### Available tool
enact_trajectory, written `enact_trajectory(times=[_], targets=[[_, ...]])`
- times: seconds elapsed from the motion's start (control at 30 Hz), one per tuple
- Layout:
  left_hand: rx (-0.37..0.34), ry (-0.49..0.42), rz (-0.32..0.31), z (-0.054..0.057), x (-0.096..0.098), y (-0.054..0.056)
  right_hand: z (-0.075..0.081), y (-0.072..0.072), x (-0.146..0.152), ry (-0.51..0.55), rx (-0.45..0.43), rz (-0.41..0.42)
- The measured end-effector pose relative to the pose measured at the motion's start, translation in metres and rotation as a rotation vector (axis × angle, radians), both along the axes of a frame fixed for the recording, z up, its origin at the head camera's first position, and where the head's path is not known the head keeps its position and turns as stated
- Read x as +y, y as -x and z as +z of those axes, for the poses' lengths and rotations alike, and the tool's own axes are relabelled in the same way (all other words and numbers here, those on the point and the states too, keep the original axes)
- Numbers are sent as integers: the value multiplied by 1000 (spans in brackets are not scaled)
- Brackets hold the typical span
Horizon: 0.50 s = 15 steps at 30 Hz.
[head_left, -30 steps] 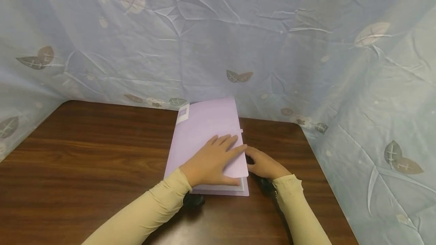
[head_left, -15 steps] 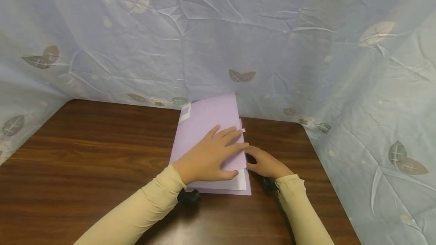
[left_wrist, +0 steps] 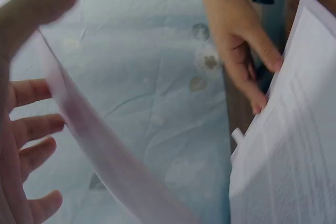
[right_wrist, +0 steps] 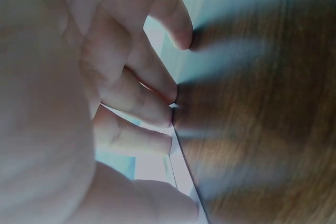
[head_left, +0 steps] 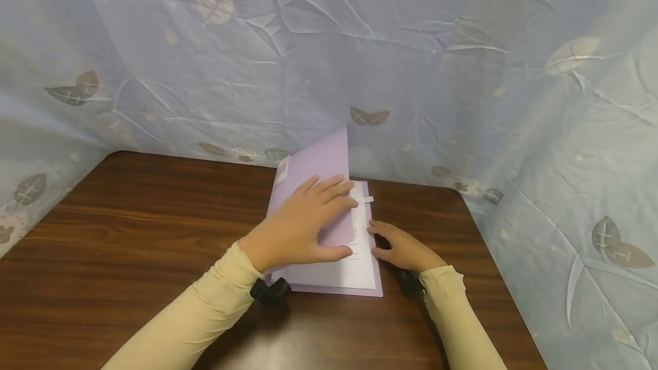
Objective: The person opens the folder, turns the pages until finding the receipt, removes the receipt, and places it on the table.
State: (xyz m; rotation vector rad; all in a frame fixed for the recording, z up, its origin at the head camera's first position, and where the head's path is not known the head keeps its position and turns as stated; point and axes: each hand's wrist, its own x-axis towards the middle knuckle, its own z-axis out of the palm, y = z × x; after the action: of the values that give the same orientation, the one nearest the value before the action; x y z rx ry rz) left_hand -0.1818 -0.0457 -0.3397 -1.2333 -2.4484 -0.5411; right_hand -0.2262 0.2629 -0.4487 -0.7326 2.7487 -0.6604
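One tilted lilac cover (head_left: 321,160) — left hand (head_left: 293,228) touching it.

We can't read anything, tbh: the print (left_wrist: 304,124) on the white page (head_left: 329,274) is mush, and the label (head_left: 281,170) on the purple folder (head_left: 321,156) is too tiny.

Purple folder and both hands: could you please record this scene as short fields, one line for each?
folder: purple, lying on the table, partly open
cover: tilted up, its right side lifted
left hand: fingers spread against the cover's outer face
right hand: thumb and fingertips at the folder's right edge
paper: white, printed, inside; words unreadable
tab: white, at right edge
label: white, cover's far left corner
backdrop: bluish fabric with leaves
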Motion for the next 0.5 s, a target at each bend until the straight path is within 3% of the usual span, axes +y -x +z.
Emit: enact_trajectory(times=[0.2, 0.5], targets=[[-52, -136, 9, 11, -29, 2, -2, 1, -1, -15, -10, -30], [89, -244, 37, 19, -82, 2, 7, 1, -8, -18, -70, -14]])
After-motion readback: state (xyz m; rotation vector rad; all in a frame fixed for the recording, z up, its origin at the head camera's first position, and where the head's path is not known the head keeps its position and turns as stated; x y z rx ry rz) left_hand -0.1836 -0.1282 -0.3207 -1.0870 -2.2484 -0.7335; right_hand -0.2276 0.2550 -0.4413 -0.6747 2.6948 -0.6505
